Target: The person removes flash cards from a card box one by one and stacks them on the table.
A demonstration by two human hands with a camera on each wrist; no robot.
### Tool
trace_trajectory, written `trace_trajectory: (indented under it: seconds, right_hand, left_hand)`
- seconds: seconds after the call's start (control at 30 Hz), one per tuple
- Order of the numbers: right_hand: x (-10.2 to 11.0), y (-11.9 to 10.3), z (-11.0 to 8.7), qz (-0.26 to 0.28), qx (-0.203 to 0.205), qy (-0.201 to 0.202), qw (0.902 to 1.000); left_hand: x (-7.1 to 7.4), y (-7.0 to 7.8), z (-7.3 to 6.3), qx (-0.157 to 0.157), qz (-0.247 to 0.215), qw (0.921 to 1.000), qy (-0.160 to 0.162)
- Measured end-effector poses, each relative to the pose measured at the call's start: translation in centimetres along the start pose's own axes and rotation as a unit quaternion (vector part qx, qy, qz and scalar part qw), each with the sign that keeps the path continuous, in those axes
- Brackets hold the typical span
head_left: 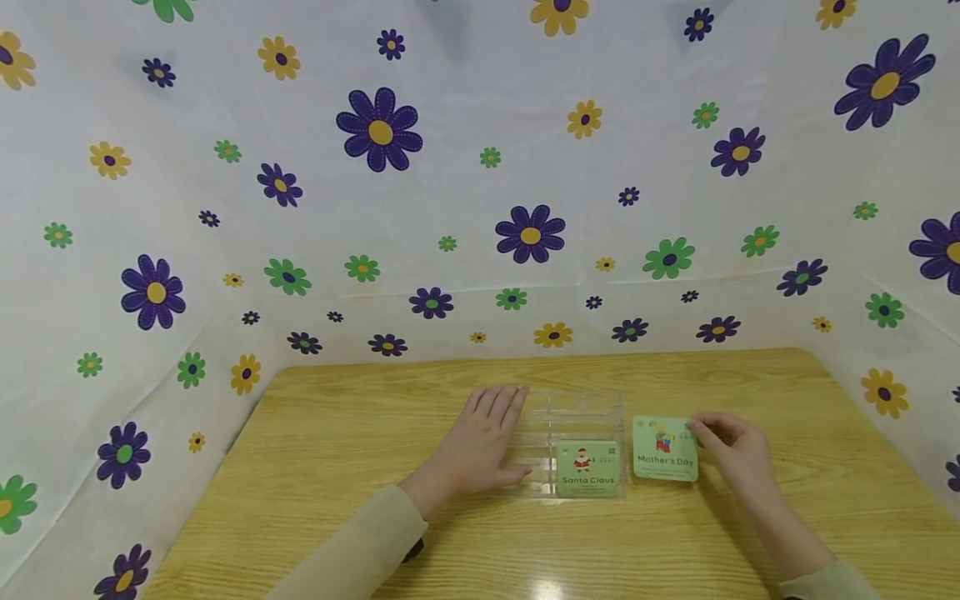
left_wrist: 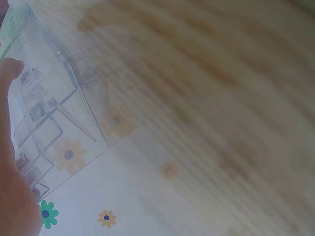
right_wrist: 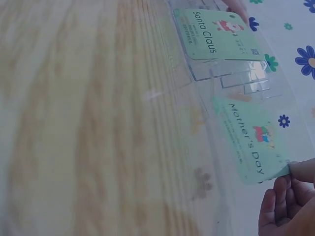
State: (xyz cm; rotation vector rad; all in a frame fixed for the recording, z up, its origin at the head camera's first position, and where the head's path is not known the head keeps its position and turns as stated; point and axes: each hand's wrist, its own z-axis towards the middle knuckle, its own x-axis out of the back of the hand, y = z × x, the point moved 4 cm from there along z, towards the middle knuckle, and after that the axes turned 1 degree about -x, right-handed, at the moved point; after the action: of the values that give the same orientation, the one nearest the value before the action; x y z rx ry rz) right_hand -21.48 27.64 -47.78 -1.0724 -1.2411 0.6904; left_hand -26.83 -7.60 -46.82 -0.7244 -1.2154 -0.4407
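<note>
A clear plastic card rack [head_left: 550, 425] with stepped tiers stands on the table. The green Santa Claus card [head_left: 588, 468] sits in its front right slot, also visible as the Santa Claus card [right_wrist: 206, 37] in the right wrist view. My left hand [head_left: 480, 446] lies over the rack's left part, fingers stretched forward and thumb out to the side. Between thumb and fingers my right hand [head_left: 738, 454] pinches the right edge of a green Mother's Day card [head_left: 665, 450]. That card is held up just right of the rack, facing me.
The wood-grain table [head_left: 360, 433] carries the rack. Behind it and along both sides hangs a white cloth [head_left: 450, 200] printed with purple, green and yellow flowers.
</note>
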Motion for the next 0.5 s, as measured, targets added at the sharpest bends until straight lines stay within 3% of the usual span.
trace_trajectory:
  seconds: [0.3,0.5]
  right_hand:
    - [0.0,0.8,0.4,-0.04,-0.007,-0.034,0.9986]
    - [-0.1,1.3,0.5,-0.024,-0.032,-0.034,0.9986]
  left_hand:
    - [0.2,0.0,0.0,0.0,0.002,1.0,-0.003]
    - [0.2,0.0,0.0,-0.002,-0.008,1.0,0.0]
